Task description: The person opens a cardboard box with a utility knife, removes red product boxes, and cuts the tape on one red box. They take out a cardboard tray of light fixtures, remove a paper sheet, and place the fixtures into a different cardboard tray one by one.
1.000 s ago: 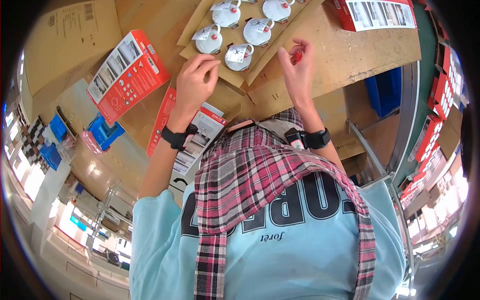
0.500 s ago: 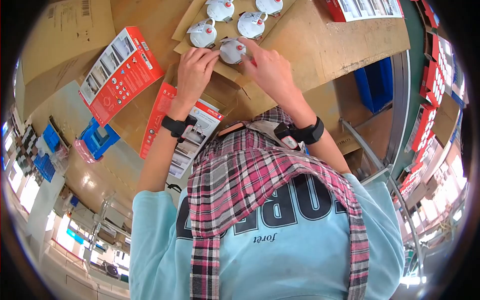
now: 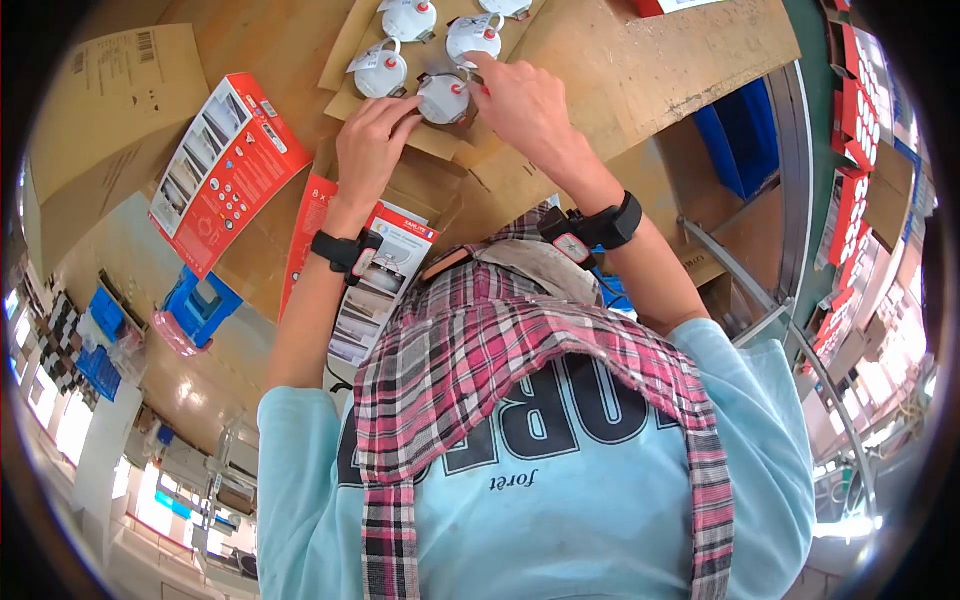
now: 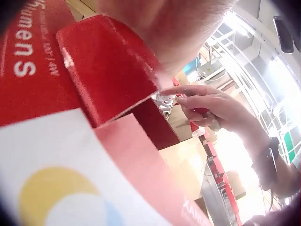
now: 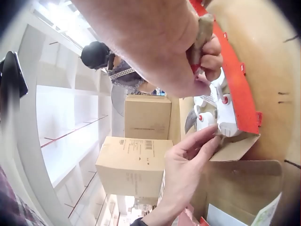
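White round lamp fittings, each with a red button and a white cable loop, stand in a cardboard tray. My left hand pinches the near edge of the nearest lamp, its thumb and fingertips together there in the right wrist view. Over the same lamp's right side reaches my right hand, index finger extended in the left wrist view. Its other fingers curl round a small red thing, mostly hidden in the palm. The lamp's far side is partly covered by the right hand.
Red printed cartons lie left of the tray, another close to the apron. A brown cardboard box stands at the far left. Below the table's right edge sits a blue bin. Blue baskets are at the left.
My right hand has come in from the right to the nearest lamp. The paper label that lay over that lamp no longer covers its top. The left hand has closed in on its edge.
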A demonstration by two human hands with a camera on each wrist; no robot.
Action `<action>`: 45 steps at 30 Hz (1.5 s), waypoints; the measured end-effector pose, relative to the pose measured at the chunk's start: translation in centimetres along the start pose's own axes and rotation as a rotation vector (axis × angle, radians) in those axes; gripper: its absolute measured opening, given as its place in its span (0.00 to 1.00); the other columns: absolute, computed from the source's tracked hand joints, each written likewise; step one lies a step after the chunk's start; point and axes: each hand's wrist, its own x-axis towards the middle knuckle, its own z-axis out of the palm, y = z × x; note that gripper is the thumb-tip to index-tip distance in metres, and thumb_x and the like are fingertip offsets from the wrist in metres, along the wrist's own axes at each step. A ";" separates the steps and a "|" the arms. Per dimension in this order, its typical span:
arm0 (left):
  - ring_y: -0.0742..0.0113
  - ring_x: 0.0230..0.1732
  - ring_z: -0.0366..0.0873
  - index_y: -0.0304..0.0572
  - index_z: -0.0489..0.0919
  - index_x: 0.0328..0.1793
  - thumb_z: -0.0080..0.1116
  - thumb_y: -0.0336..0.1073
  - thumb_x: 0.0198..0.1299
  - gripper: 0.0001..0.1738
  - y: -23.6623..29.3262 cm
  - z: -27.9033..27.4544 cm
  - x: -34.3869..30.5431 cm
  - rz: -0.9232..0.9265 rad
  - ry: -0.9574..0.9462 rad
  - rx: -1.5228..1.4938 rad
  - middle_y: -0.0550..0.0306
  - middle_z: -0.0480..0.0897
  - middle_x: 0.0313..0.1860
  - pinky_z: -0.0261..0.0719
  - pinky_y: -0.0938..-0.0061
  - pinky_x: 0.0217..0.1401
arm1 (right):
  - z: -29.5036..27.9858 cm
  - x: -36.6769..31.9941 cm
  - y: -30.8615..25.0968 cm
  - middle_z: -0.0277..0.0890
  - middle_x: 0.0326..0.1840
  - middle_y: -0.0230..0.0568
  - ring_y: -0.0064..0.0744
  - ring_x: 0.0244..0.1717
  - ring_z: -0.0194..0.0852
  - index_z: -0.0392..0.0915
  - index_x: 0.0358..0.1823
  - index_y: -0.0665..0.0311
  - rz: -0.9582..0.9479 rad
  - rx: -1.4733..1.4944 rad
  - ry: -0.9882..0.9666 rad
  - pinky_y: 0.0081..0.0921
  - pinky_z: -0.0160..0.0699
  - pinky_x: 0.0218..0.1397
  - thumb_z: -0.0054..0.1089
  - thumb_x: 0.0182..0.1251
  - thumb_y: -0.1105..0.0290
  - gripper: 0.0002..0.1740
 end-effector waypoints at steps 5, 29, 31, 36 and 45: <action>0.62 0.38 0.79 0.45 0.84 0.42 0.64 0.34 0.52 0.10 0.8 0.0 0.5 0.013 0.008 0.038 0.61 0.82 0.34 0.77 0.70 0.39 | 0.1 -1.3 0.9 0.80 0.25 0.43 0.45 0.26 0.79 0.73 0.56 0.53 0.088 0.072 0.006 0.39 0.75 0.28 0.56 0.63 0.63 0.19; 0.56 0.38 0.80 0.39 0.83 0.42 0.61 0.30 0.56 0.08 0.2 0.5 0.2 0.021 -0.006 -0.032 0.54 0.82 0.37 0.77 0.68 0.41 | 5.0 -4.6 1.7 0.79 0.28 0.50 0.54 0.30 0.77 0.79 0.38 0.61 0.205 0.415 0.039 0.43 0.76 0.35 0.55 0.63 0.63 0.10; 0.57 0.39 0.80 0.39 0.83 0.41 0.61 0.30 0.56 0.07 0.2 0.5 0.1 0.019 -0.007 -0.045 0.55 0.82 0.37 0.77 0.68 0.41 | 4.9 -4.6 1.6 0.79 0.27 0.50 0.54 0.30 0.77 0.79 0.38 0.60 0.206 0.438 0.063 0.43 0.76 0.35 0.55 0.63 0.64 0.10; 0.59 0.40 0.79 0.39 0.82 0.39 0.61 0.29 0.55 0.06 -0.6 -1.3 0.2 0.043 0.153 0.013 0.57 0.81 0.38 0.78 0.68 0.42 | 4.5 -4.6 1.4 0.78 0.26 0.51 0.53 0.28 0.77 0.79 0.38 0.61 0.219 0.445 0.062 0.42 0.75 0.33 0.55 0.63 0.65 0.09; 0.58 0.41 0.80 0.39 0.83 0.41 0.61 0.29 0.55 0.08 -4.2 -2.8 0.9 -0.049 0.154 0.119 0.55 0.83 0.39 0.78 0.68 0.43 | 4.6 -4.8 1.2 0.78 0.25 0.52 0.52 0.27 0.78 0.79 0.38 0.61 0.230 0.462 0.100 0.39 0.75 0.31 0.55 0.63 0.67 0.08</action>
